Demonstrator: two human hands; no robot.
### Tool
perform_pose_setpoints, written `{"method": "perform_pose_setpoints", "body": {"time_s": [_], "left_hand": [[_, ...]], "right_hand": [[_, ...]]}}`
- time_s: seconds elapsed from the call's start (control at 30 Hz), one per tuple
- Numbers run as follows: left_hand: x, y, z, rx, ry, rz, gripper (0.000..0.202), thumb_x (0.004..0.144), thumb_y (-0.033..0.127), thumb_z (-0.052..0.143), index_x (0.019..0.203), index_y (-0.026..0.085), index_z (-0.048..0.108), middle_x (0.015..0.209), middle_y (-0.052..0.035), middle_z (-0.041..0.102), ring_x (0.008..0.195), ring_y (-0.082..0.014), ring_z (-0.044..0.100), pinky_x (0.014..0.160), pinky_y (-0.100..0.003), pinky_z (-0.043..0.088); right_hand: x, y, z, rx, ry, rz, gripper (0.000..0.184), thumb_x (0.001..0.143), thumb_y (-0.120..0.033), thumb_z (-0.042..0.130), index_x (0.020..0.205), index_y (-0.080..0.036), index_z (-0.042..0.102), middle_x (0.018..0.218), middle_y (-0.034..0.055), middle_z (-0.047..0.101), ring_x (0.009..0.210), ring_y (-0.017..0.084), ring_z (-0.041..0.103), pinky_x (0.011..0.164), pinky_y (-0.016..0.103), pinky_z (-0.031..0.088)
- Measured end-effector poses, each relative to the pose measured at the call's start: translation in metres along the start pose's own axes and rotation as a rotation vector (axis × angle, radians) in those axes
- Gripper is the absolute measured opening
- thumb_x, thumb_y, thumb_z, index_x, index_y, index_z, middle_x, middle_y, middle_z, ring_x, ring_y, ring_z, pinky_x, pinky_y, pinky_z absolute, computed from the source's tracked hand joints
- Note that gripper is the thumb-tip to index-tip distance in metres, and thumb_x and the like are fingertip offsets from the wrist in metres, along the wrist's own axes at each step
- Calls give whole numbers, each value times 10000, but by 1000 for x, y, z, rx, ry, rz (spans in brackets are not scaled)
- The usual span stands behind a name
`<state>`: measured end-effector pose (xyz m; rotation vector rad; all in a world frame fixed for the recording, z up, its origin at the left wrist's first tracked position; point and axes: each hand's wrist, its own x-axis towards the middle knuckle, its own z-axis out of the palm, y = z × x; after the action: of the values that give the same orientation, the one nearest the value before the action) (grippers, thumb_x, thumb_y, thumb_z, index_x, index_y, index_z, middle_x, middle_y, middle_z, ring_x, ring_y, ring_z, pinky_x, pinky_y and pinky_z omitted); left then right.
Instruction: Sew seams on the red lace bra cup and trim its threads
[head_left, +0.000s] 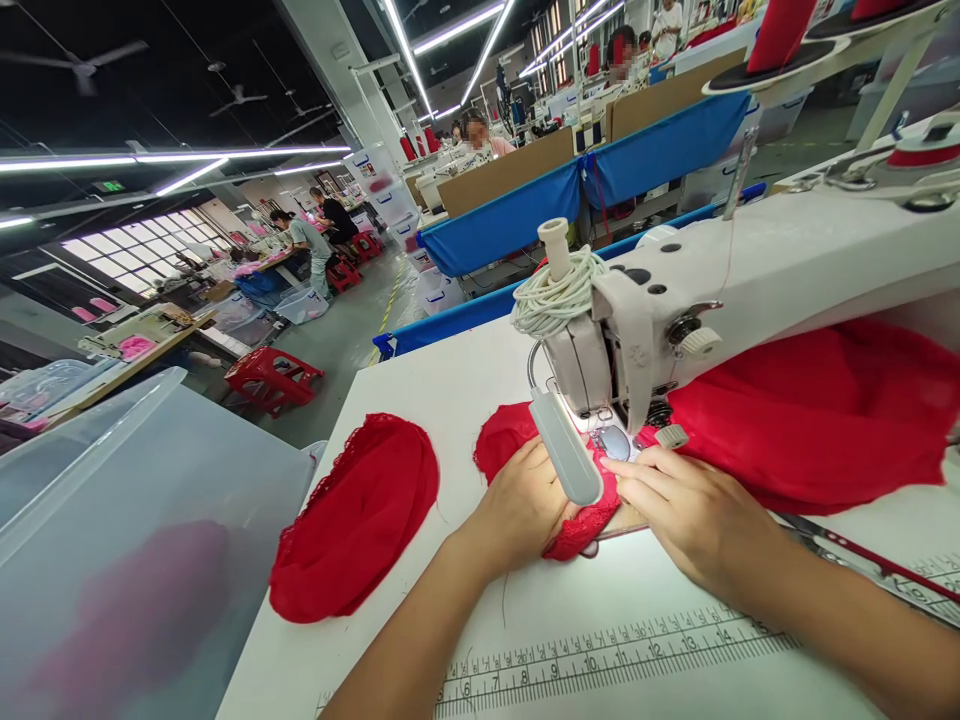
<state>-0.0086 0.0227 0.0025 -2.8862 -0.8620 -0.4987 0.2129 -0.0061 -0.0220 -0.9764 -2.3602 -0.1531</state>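
A white sewing machine (750, 270) stands on a white table (420, 390). A red lace piece (585, 530) lies under its needle area. My left hand (517, 510) rests on this piece, fingers curled around its left part below the machine's lamp (566, 462). My right hand (690, 510) lies flat on the fabric right of the needle, fingers pointing toward the presser foot. More red fabric (817, 410) is bunched behind the machine arm. A separate pile of red lace pieces (356, 515) lies to the left on the table.
A clear plastic bin (142, 540) with something pink inside stands at the left. A printed ruler (600, 655) runs along the table's front. Red stools (270, 375) stand in the aisle. Other people work at distant tables with blue cloth troughs (510, 220).
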Motion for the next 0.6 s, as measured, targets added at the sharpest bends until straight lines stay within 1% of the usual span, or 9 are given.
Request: {"method": "perform_pose_setpoints", "body": {"time_s": [0.1,0.27,0.4,0.5,0.6], "left_hand": [[-1,-1,-1,-13,-15,-2,280,997,259,360,1072,130,597,1141,-126,667,1100,-235,614,971,-410,509],[-4,-4,-1,-48,-38,-38,272,988,271,379,1070,135,601,1167,-119,662,1142,-239,595,1005,-413,488],[-6,-6,-2,-79,-103,-54,280,976,281,397,1112,134,592,1222,-122,644,1174,-251,580,1041,-435,463],[-6,-7,-2,-93,-129,-69,292,977,281,388,1147,142,579,1252,-122,631,1209,-248,560,1051,-435,454],[-6,-7,-1,-86,-145,-69,297,982,275,377,1157,141,576,1258,-125,628,1233,-250,544,1068,-447,439]], "right_hand": [[0,1,0,36,-36,-3,375,788,42,418,985,-147,675,1085,72,705,930,213,571,719,308,479],[-2,2,0,84,-82,2,406,783,60,409,1028,-140,664,1089,79,696,914,203,552,716,304,481],[-3,2,2,106,-71,-10,364,792,55,408,953,-138,671,1072,83,696,915,213,542,713,316,474],[-2,2,3,118,-82,-18,350,784,57,404,900,-137,671,1057,80,696,901,217,536,707,323,471],[-2,3,1,124,-93,-19,388,787,54,403,994,-131,674,1069,72,696,899,220,535,706,328,472]]}}
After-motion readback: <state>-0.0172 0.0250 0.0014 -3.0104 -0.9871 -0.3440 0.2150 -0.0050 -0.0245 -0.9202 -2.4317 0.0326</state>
